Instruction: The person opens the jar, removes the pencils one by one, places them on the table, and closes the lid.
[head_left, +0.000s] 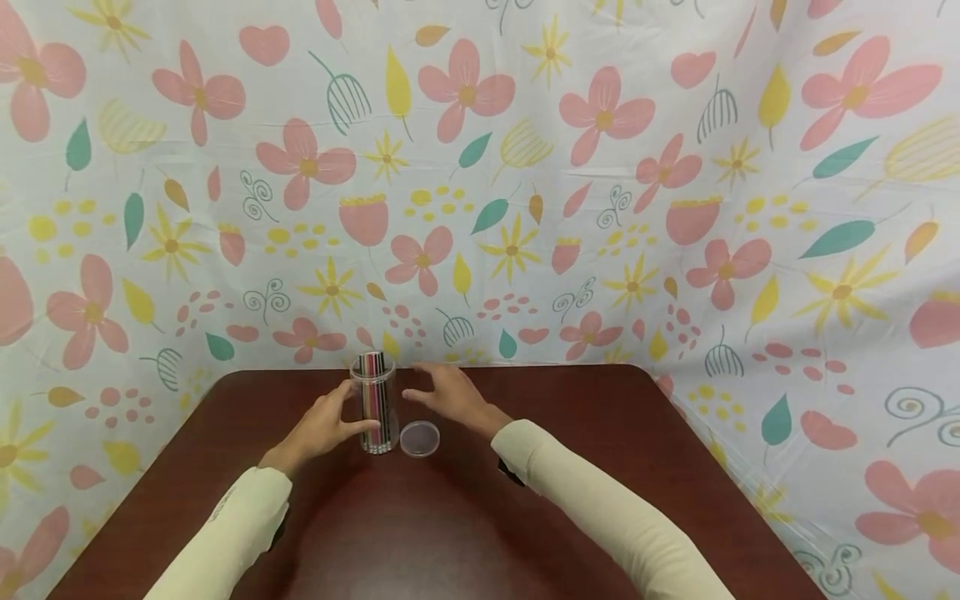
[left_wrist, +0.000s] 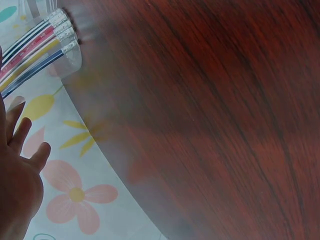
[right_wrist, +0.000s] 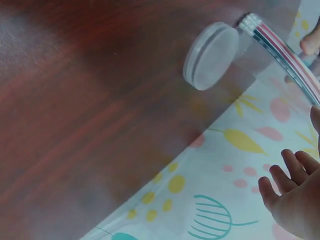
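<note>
A tall clear plastic jar (head_left: pixel 388 404) of striped pencils (head_left: pixel 375 400) stands upright at the far side of the table. Its pencils show pink, yellow, white and dark stripes in the left wrist view. My left hand (head_left: pixel 321 425) is at its left side, the straight thumb overlapping the jar's front in the head view. The other fingers spread out beside the jar (left_wrist: pixel 74 60) in the left wrist view. To the right, my right hand (head_left: pixel 450 396) hovers with thumb and fingers apart, nothing between them. A round clear lid (head_left: pixel 420 439) lies close to the jar's base.
A dark reddish wood table (head_left: pixel 420 533) carries the jar and lid. Right behind its far edge hangs a white curtain (head_left: pixel 480 200) with pink flowers and leaves, which also runs along both sides.
</note>
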